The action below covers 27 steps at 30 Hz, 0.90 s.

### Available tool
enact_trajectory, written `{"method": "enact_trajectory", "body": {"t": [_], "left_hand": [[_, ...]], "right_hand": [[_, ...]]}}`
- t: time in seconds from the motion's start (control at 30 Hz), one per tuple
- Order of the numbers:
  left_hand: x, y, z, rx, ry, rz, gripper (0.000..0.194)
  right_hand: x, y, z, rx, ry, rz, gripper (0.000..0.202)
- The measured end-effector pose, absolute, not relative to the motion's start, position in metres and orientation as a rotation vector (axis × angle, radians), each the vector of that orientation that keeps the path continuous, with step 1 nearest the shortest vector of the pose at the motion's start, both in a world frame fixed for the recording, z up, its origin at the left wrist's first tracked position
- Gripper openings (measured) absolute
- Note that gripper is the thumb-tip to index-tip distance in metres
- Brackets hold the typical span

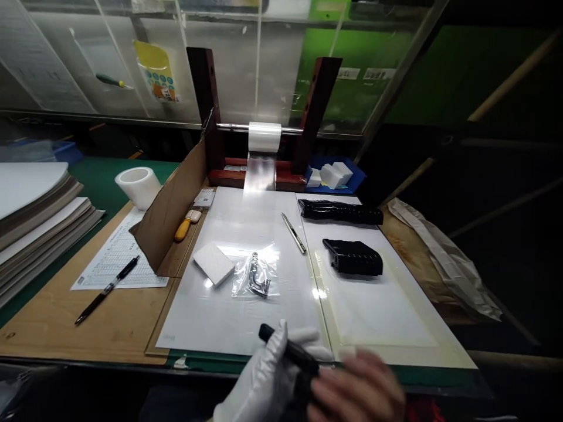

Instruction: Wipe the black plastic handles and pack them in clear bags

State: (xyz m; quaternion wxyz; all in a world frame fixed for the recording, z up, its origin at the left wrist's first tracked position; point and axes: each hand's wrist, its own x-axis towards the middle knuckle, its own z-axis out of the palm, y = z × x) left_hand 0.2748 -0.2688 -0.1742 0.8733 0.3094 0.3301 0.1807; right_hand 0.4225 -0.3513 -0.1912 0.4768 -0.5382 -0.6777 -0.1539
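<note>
Down at the bottom centre, the left hand (266,378), white-gloved, has thumb and fingers wrapped round a dark part (302,356), one end poking out toward the upper left! Just beside it comes the right hand (358,390), bare and badly blurred, fingers bent at the near end of that part; whether they grip it, I cannot tell.

Mid-frame now, on the white board (197,319): a clear bag (255,275) with a black piece visible in it, and just left of it a tilted white pad (214,264). A knife (293,232) lies slantwise above right. Over at centre right, two black bundles, the long one (341,212) behind the short one (356,258).

Top centre, a film roll (264,136) sits on its bar, film trailing down to the board; a blue bin (357,177) of white blocks stands to its right. And on the left side, a pen (108,291) lies partly across a printed sheet (118,255)!
</note>
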Motion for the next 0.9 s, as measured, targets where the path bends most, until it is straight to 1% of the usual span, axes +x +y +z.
{"method": "enact_trajectory", "body": {"t": [0.03, 0.1, 0.17, 0.2, 0.27, 0.33, 0.43, 0.5, 0.57, 0.63, 0.73, 0.8, 0.9], "left_hand": [[0.266, -0.260, -0.173, 0.809, 0.735, 0.440, 0.062], [0.245, -0.240, -0.173, 1.350, 0.870, 0.580, 0.050], [0.224, -0.220, -0.180, 1.959, 1.002, 0.622, 0.048], [0.215, -0.211, -0.186, 2.183, 1.050, 0.585, 0.051], [0.198, -0.197, -0.199, 2.469, 1.126, 0.466, 0.051], [0.186, -0.190, -0.212, 2.564, 1.225, 0.436, 0.046], [0.180, -0.185, -0.219, 2.517, 1.342, 0.675, 0.033], [0.187, -0.181, -0.215, 2.474, 1.301, 0.826, 0.029], [0.200, -0.172, -0.205, 2.472, 1.209, 0.878, 0.034], [0.218, -0.158, -0.194, 2.483, 1.147, 0.837, 0.039], [0.244, -0.134, -0.182, 2.508, 1.089, 0.685, 0.040], [0.256, -0.120, -0.180, 2.540, 1.042, 0.568, 0.041], [0.266, -0.105, -0.185, 2.635, 0.975, 0.398, 0.051]], "right_hand": [[0.431, -0.324, -0.169, -1.311, -1.635, -0.372, 0.015], [0.447, -0.264, -0.130, -1.432, -1.592, -0.134, 0.013], [0.458, -0.205, -0.108, -1.623, -1.756, 0.444, 0.021], [0.461, -0.179, -0.104, -1.637, -1.832, 0.595, 0.023], [0.464, -0.133, -0.109, -1.643, -1.929, 0.799, 0.020], [0.463, -0.099, -0.124, -1.640, -1.978, 0.896, 0.017], [0.459, -0.065, -0.151, -1.622, -2.022, 1.043, 0.017], [0.456, -0.052, -0.165, -1.593, -2.047, 1.113, 0.015], [0.455, -0.047, -0.175, -1.586, -2.047, 1.100, 0.014], [0.456, -0.049, -0.181, -1.622, -2.001, 0.991, 0.017], [0.462, -0.064, -0.184, -1.739, -1.866, 0.734, 0.024], [0.468, -0.076, -0.185, -1.831, -1.775, 0.560, 0.024], [0.476, -0.094, -0.190, -1.985, -1.668, 0.321, 0.021]]}}
